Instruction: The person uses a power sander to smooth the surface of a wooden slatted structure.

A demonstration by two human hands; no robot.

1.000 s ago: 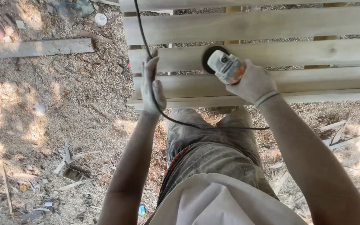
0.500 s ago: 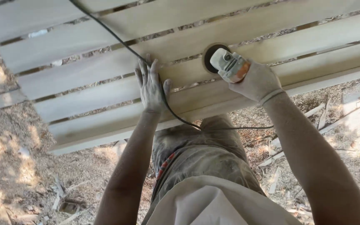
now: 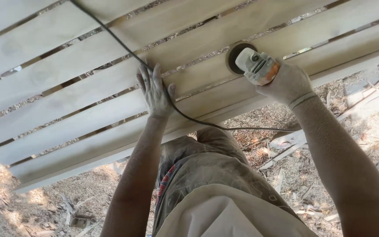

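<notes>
Sawdust-strewn ground lies beneath pale slatted wooden boards [image 3: 88, 118]; left hand [image 3: 155, 94] rests flat, fingers spread, pinning black cable [image 3: 110, 33]; right hand [image 3: 288, 83] grips grey-orange disc sander [image 3: 255, 66] against a far board.

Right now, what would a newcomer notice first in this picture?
The right hand grips a white-and-orange sander, its disc pressed on a pale slat at upper centre. The left hand lies flat on the slats, the black cord running under its fingers. Below, sawdust and wood scraps litter the ground.
</notes>
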